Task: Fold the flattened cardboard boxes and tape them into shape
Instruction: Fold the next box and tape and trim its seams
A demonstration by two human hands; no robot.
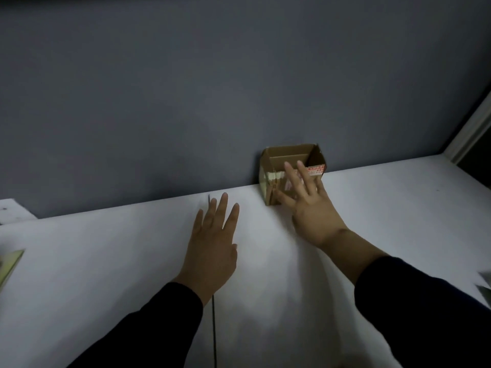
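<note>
Wall (159, 102): grey, one, directly behind the box. It likely serves as a backstop, so the box sits square and out of the working area.
Table (106, 261): white, one. The box stands on its far edge and the surface spreads toward the camera from there.
Right hand (310, 208): just in front of the box, fingers straight and spread across its near face, gripping nothing. Contact is likely but I cannot confirm it. My judgement is that it is nudging or steadying the box against the wall.
Left hand (212, 245): left of the box and well apart from it, low over the table. Fingers are straight and close together and it holds nothing. It looks idle or braced.
Box (288, 158): cardboard, one, erected, top flaps up and mouth open, back against the wall. Folding looks done.
Dark line (214, 328): one, thin, running left of the box toward the camera. Seam or cord, I cannot tell.
Tape on box: red-printed strip (316, 170) and pale strip (273, 176), two seen.
Edge pieces: pale flat piece (10, 264) far left of the box and grey scrap (485, 285) far right, one each. Too cropped to identify.
</note>
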